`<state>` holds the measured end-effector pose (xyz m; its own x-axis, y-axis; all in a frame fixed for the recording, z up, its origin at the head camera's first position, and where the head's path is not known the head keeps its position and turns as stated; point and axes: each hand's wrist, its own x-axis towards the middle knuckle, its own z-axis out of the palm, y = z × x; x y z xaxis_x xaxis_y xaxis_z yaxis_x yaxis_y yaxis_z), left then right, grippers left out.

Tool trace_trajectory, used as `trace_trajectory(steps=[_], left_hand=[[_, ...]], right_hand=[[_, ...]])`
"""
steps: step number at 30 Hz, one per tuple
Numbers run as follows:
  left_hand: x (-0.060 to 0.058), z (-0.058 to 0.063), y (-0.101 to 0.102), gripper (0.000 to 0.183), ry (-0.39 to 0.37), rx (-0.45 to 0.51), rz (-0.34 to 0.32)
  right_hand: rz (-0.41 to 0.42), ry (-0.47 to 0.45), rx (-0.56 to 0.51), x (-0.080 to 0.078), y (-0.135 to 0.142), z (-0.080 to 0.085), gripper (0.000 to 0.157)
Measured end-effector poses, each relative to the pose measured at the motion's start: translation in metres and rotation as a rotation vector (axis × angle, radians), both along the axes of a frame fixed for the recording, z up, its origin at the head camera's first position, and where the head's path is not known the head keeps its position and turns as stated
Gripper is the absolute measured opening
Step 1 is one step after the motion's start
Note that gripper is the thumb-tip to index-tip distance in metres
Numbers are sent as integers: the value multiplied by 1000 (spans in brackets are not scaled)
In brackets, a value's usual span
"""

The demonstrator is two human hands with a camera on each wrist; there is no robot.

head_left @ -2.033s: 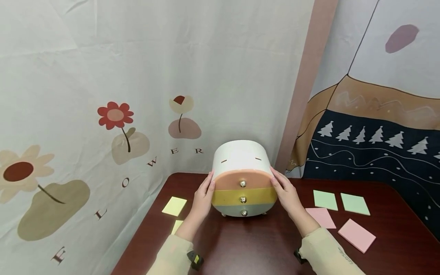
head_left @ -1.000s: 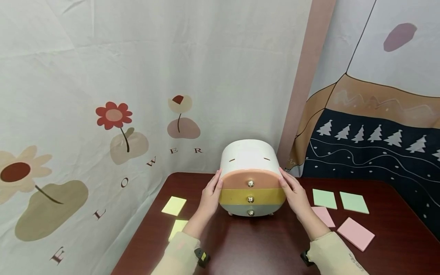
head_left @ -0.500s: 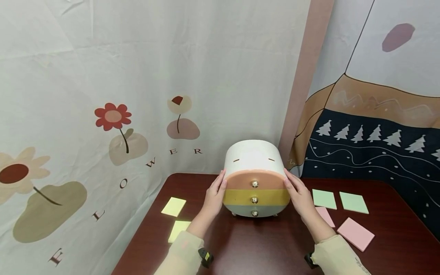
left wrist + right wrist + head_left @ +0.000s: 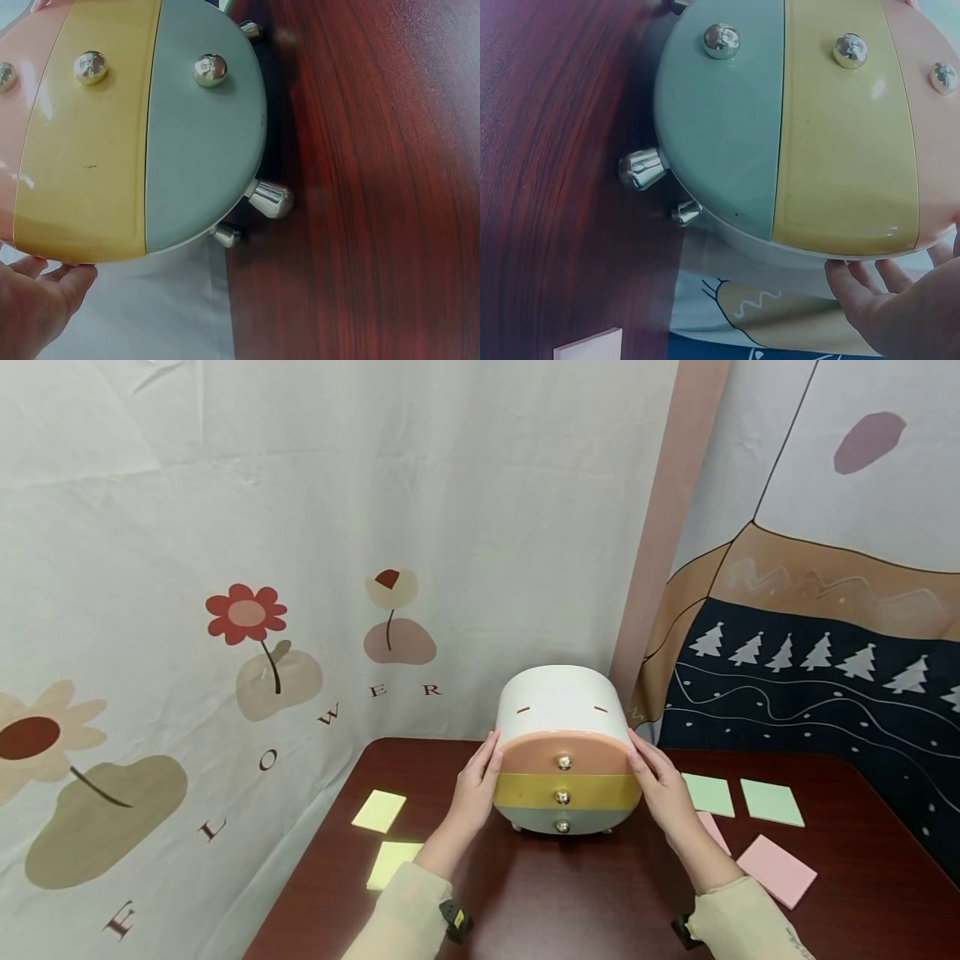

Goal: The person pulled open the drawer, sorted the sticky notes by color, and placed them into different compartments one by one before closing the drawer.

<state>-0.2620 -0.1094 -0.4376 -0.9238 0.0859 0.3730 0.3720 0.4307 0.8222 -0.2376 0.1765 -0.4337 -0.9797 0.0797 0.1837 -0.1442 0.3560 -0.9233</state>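
Note:
A small rounded drawer cabinet [image 4: 562, 702] stands upright at the back of the table, white on top with two slits like closed eyes. Its front has a peach drawer [image 4: 536, 752], a yellow drawer [image 4: 525, 792] and a grey-green drawer [image 4: 525, 817], all pushed in, each with a shiny round knob. My left hand [image 4: 474, 793] presses on the left side with fingers nearly straight. On the opposite side my right hand [image 4: 666, 789] presses the same way. Silver feet [image 4: 270, 199] show underneath. The sides of the cabinet partly hide both hands' far fingertips.
Two yellow sticky-note pads [image 4: 379, 811] lie at the left of the dark red table [image 4: 555, 902]. On the right lie two green pads [image 4: 772, 802] and two pink pads [image 4: 777, 871], one partly behind the right forearm. Printed cloth [image 4: 487, 527] hangs close behind the table.
Both hands have moved the drawer cabinet to the right along the back of the table, keeping contact with its sides. The right forearm now covers more of one pink pad.

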Motion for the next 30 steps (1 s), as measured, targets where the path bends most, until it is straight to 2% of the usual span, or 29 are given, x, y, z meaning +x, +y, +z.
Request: trace_trajectory(steps=[9, 24, 30], left_hand=[[-1, 0, 6, 46, -5, 2, -3], [-4, 0, 12, 46, -12, 5, -16], [-4, 0, 15, 46, -15, 8, -23]], right_hand=[[11, -15, -12, 1, 6, 0, 57], [47, -75, -131, 5, 10, 4, 60], [55, -70, -174, 7, 11, 3, 61]])
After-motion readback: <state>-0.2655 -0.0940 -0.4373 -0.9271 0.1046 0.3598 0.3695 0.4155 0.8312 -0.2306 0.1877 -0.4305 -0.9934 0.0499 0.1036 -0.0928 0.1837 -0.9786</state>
